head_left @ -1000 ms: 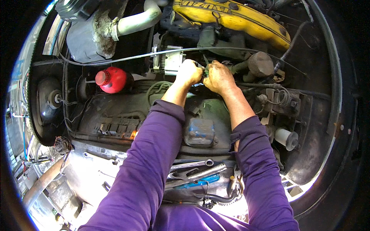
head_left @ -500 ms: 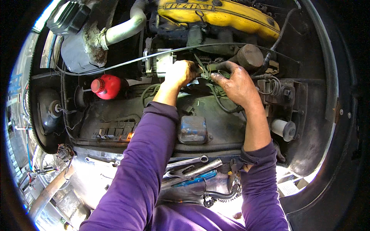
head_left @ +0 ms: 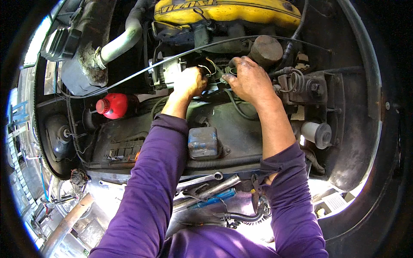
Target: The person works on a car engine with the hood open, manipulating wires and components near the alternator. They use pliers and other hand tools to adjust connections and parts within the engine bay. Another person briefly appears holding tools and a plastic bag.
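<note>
My left hand [head_left: 192, 81] is curled at the rear of a silvery alternator [head_left: 169, 74], its fingertips mostly hidden. Whether it grips anything there does not show. Beside it, thin pale wires [head_left: 211, 67] stick up in the gap between my hands. My right hand [head_left: 249, 81] is closed, thumb against fingers, on a dark wiring harness [head_left: 220, 73]. From under that hand a dark cable [head_left: 235, 105] bends down across the black panel. A round brown canister [head_left: 266, 50] sits just beyond my right fingers.
A yellow engine cover [head_left: 232, 12] lies at the back. A long thin cable [head_left: 142, 77] crosses above my hands. To the left is a red bottle [head_left: 115, 106]; nearer stand a worn blue box [head_left: 203, 142], a corrugated hose [head_left: 228, 162] and a wrench [head_left: 200, 179] among other tools.
The view has shifted, so the engine parts sit further left and slightly higher. Pale wires now show more plainly between my hands, and my right thumb lies against the harness.
</note>
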A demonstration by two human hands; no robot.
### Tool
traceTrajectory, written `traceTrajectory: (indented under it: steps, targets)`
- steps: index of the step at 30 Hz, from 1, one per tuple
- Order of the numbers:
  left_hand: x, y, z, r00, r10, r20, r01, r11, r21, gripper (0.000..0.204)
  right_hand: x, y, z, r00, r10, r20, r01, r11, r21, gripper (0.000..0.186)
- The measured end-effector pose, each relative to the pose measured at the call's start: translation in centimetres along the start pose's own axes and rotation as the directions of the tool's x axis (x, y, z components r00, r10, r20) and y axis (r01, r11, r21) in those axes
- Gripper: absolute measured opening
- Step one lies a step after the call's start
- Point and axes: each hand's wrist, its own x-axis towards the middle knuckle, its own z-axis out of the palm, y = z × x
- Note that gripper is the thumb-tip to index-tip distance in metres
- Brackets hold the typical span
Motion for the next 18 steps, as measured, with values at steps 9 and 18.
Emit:
traceTrajectory:
  steps: [9, 18]
  targets:
    - [-2.0, -0.5, -2.6, 0.995, -0.075, 0.065, 0.093, 0.928, -0.36, 0.061, 0.8, 0.3, 1.2, 0.987, 0.047, 0.156, -0.084, 0.966, 0.246, 0.051]
    - [-4.5, -0.8, -4.6, 0.967, -0.17, -0.188, 0.064, 0.88, -0.47, 0.038, 1.5, 2.5, 3.5, 0.932, 0.145, 0.331, -0.27, 0.888, 0.372, 0.032]
